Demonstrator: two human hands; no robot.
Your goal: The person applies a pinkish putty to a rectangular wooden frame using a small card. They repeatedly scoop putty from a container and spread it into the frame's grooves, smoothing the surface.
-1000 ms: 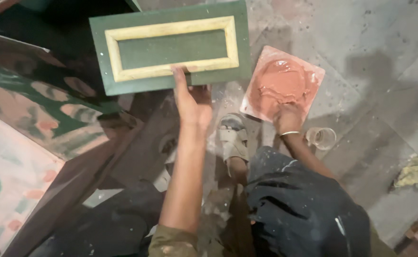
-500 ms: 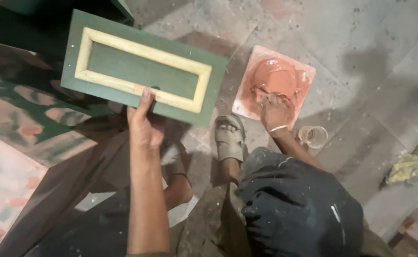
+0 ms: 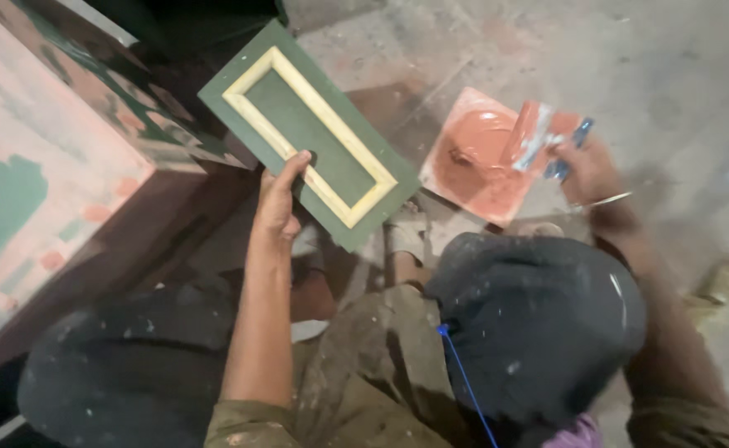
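Observation:
My left hand (image 3: 277, 199) grips the near edge of a green wooden panel (image 3: 306, 133) with a cream inner frame, holding it tilted off the floor. My right hand (image 3: 588, 174) holds a flat blue-handled scraper (image 3: 543, 137) smeared with reddish-brown putty, raised just above a square tile (image 3: 480, 162) that carries a mound of the same putty. The scraper is motion-blurred. My knee in dark cloth (image 3: 538, 323) fills the lower right.
A large painted board (image 3: 41, 174) with pink and green patches leans at the left. Grey concrete floor (image 3: 646, 58) spreads behind the tile. Dark cloth (image 3: 124, 365) lies at the lower left. A sandalled foot (image 3: 406, 241) shows under the panel.
My left hand has swung the panel left and turned it steeper. My right hand has lifted off the putty tile with the scraper loaded.

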